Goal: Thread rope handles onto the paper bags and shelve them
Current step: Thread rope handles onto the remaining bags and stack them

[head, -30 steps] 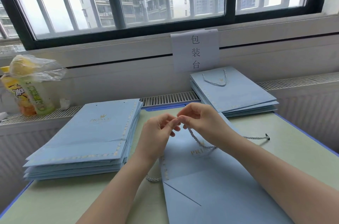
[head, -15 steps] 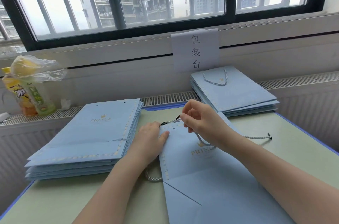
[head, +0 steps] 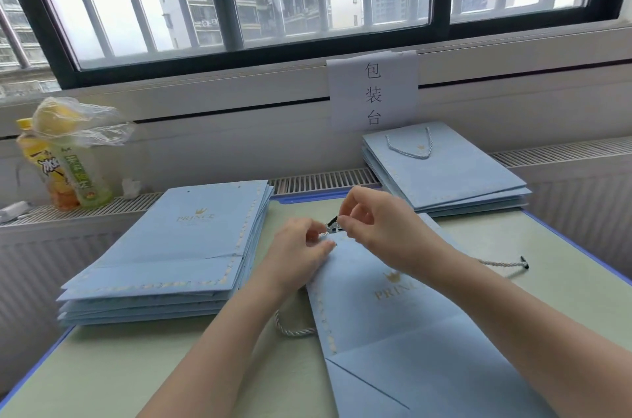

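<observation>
A flat light-blue paper bag (head: 393,332) lies on the table in front of me, its top edge pointing away. My right hand (head: 379,226) pinches the black-tipped end of a silver rope handle (head: 331,225) just above the bag's top left corner. My left hand (head: 301,253) holds that corner of the bag, fingers curled at the edge beside the rope. The rope's other black tip (head: 523,263) lies on the table to the right. Another rope loop (head: 290,328) sticks out from under the bag's left side.
A stack of bags without handles (head: 178,246) lies on the left. Bags with a rope handle (head: 441,171) are stacked on the ledge at the back right, below a paper sign (head: 372,92). Drink bottles in a plastic bag (head: 65,157) stand far left. The green table (head: 136,366) has blue edges.
My left hand dropped flat onto the bag corner, then curled back up at the edge. My right hand stayed pinching the rope end, now with the black tip just above the corner.
</observation>
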`<state>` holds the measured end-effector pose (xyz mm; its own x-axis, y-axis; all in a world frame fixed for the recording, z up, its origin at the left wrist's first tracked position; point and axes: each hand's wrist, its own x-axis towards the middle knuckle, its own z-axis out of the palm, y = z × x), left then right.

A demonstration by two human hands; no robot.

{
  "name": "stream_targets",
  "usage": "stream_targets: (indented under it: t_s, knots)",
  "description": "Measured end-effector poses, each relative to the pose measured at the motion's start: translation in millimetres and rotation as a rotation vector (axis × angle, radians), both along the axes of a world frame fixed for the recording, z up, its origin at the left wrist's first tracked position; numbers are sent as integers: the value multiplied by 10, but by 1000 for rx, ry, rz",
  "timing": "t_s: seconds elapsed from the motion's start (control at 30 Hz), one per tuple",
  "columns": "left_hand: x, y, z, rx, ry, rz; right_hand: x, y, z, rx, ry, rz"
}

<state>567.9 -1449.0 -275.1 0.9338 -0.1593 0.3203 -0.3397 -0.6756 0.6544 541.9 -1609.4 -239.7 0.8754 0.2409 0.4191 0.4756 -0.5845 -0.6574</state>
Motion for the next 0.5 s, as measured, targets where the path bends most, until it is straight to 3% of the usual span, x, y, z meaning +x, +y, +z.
stream_targets:
  t_s: [0.27,0.37,0.5]
  knots:
    - [-41,-70,-63,286,11,113,0,72,-170,-127,-141,-62]
    - [-14,-54,-43,219,-37,82,-9,110,-226,-160,-199,-73]
    - [-22,-74,-20,-63,-45,64,-15,156,-252,-143,-223,-73]
